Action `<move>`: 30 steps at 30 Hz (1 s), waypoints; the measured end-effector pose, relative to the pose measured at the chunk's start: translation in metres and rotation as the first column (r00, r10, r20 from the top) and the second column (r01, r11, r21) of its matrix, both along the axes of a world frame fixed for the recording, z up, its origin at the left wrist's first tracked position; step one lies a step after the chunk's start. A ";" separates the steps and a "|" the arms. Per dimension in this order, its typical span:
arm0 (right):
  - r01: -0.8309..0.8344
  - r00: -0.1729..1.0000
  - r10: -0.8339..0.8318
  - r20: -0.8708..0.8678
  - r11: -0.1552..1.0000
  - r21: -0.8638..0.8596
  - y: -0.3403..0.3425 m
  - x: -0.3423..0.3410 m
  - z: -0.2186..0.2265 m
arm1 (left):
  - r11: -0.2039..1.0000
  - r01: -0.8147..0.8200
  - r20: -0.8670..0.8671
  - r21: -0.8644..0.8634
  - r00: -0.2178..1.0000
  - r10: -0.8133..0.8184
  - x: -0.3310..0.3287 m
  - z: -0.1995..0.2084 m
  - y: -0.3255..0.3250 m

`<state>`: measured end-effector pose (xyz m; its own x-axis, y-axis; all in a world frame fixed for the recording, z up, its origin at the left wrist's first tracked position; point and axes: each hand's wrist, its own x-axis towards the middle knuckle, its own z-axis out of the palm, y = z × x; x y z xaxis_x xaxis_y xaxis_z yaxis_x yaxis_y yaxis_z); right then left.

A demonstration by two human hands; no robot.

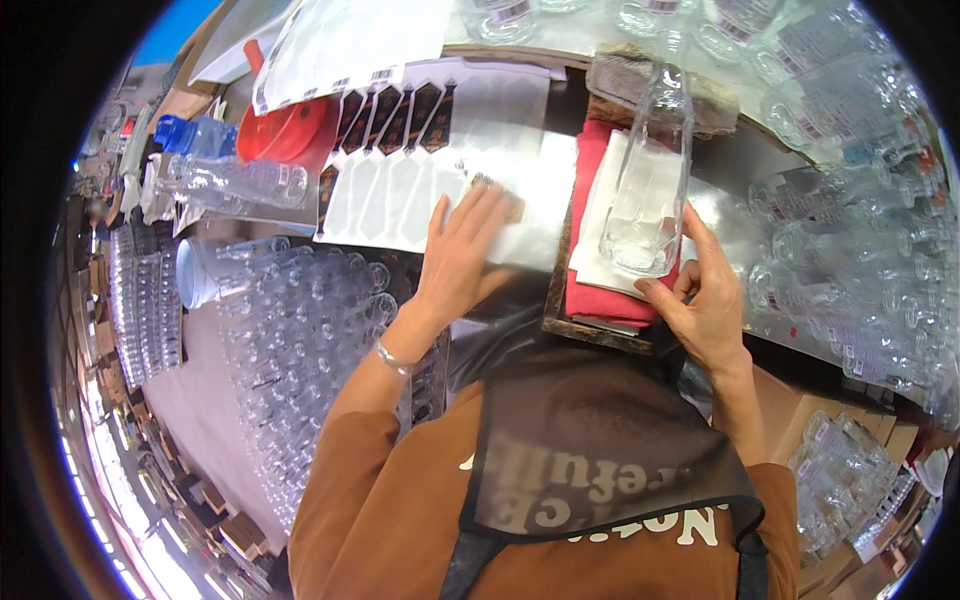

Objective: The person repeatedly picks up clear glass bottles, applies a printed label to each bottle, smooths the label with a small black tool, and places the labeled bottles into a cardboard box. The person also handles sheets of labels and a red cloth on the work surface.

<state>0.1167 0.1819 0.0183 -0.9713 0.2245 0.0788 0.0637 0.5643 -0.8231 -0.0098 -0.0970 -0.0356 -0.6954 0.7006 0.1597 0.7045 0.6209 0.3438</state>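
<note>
A clear glass bottle [640, 205] lies on a folded white cloth [592, 235], its base toward me and its neck pointing away. Thumb and fingers of my right hand [708, 295] grip it by the base and right side. Under the white cloth is a red cloth [590, 300] in a shallow wooden tray [598, 336]. My left hand [465, 250], slightly blurred, reaches over a sheet of labels [385, 200] with its fingers stretched and thumb apart. A small dark patch shows by its fingertips; I cannot tell what it is. Dark printed labels line the sheet's far part, and pale peeled-looking shapes its nearer part.
A rolled greyish cloth [715, 105] supports the bottle's neck end. Several glass bottles [835, 235] crowd the right side. Many more stand at lower left [310, 340]. At the left are a red round dish [285, 130], a blue-capped bottle [190, 135] and a white bucket [200, 272].
</note>
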 end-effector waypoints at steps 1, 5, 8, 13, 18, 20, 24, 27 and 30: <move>0.009 0.999 -0.008 -0.037 0.999 0.036 -0.001 -0.001 -0.001 | 1.000 0.014 -0.011 0.004 1.000 -0.014 0.004 -0.002 -0.006; 0.015 0.998 -0.008 -0.067 0.995 0.095 -0.005 -0.002 0.005 | 0.992 0.034 -0.088 0.124 0.996 -0.023 0.020 0.002 -0.013; 0.015 0.985 0.014 -0.171 0.986 0.169 -0.004 -0.002 0.003 | 0.958 -0.102 0.113 0.269 0.991 0.074 0.029 0.017 -0.013; 0.011 0.992 0.012 -0.122 0.982 0.186 0.001 0.001 0.003 | 0.551 -0.691 0.866 0.468 0.482 -0.132 0.007 0.070 0.024; 0.012 0.986 0.021 -0.165 0.980 0.197 0.003 0.002 -0.002 | 0.636 0.070 0.202 0.768 0.917 -0.345 -0.026 0.104 0.107; 0.020 0.982 0.021 -0.188 0.976 0.216 0.003 0.002 -0.004 | 0.749 0.478 -0.291 0.459 0.877 -0.381 -0.037 0.109 0.124; -0.007 0.984 0.040 -0.175 0.982 0.187 0.006 0.002 -0.003 | 0.742 0.573 -0.345 0.348 0.814 -0.468 -0.030 0.085 0.125; -0.086 0.995 0.090 -0.051 0.993 0.079 0.016 0.003 0.006 | 0.758 0.572 -0.297 0.312 0.817 -0.494 -0.025 0.078 0.117; -0.094 0.995 0.089 -0.036 0.982 -0.164 0.029 -0.003 0.016 | 0.766 0.535 -0.138 0.355 0.841 -0.524 -0.013 0.090 0.111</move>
<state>0.1139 0.2106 0.0346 -0.9861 0.1475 0.0764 -0.0069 0.4230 -0.9061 -0.0228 0.0141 0.0541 -0.2225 0.8416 0.4922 0.8970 -0.0211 0.4415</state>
